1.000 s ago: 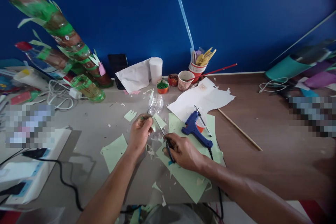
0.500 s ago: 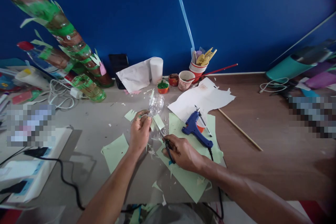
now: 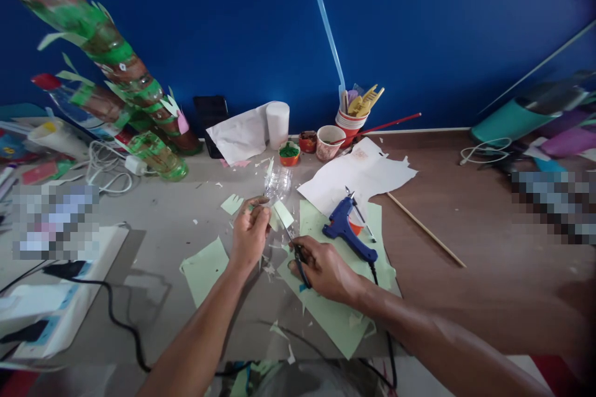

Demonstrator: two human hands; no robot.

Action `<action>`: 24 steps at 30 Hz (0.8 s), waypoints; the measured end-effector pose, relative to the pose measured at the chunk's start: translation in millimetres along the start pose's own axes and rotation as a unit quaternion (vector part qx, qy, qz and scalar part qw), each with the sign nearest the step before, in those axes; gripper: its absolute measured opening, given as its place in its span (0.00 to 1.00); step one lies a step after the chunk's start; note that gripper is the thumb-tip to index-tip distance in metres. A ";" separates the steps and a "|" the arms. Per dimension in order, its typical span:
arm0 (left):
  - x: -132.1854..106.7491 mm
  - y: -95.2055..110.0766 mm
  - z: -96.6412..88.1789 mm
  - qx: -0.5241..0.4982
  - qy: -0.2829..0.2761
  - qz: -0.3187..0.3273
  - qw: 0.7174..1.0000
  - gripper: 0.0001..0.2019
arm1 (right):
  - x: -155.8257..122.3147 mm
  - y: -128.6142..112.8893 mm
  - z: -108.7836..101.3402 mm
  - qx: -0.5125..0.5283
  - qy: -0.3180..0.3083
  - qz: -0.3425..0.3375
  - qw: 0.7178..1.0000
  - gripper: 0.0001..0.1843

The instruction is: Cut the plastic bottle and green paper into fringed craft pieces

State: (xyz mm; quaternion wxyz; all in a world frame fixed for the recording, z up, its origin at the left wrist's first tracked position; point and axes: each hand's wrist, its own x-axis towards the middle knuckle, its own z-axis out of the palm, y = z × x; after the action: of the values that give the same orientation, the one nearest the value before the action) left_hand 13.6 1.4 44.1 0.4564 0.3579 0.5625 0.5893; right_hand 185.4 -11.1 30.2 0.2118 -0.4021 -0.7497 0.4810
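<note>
Snipping looks like the step in hand: the left hand [image 3: 251, 234] pinches a small pale-green strip of paper [image 3: 284, 213] above the middle of the grey table [image 3: 158, 217], while the right hand [image 3: 322, 267] grips dark-handled metal scissors [image 3: 301, 268], blades angled away along the strip. Parted or closed, those blades? Can't tell! The next snip would call for a steady pinch, fingertips clear. Both forearms [image 3: 200, 322] slant inward from the near side, hands just apart over pale paper scraps [image 3: 269, 268].
</note>
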 end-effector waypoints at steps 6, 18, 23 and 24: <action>1.2 -5.6 -0.6 -0.020 -0.004 -0.011 1.000 0.12 | 0.6 0.1 -2.9 0.008 0.006 -0.004 1.000 0.14; 1.3 -6.2 -1.4 -0.002 -0.011 -0.011 1.000 0.13 | 1.5 -1.0 -3.7 0.059 -0.006 0.003 0.998 0.12; 1.6 -7.4 -2.2 0.002 -0.022 -0.015 1.000 0.12 | 2.2 -2.6 -4.4 0.061 -0.002 0.010 0.998 0.12; 1.7 -8.0 -2.5 0.004 -0.023 -0.014 1.000 0.12 | 2.2 -2.0 -4.3 0.059 -0.001 0.009 0.998 0.12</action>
State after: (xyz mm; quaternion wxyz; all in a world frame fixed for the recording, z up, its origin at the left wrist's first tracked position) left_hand 11.8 1.8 35.8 0.4761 0.3650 0.5590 0.5724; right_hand 186.4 -7.3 33.8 0.2300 -0.3949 -0.7169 0.5265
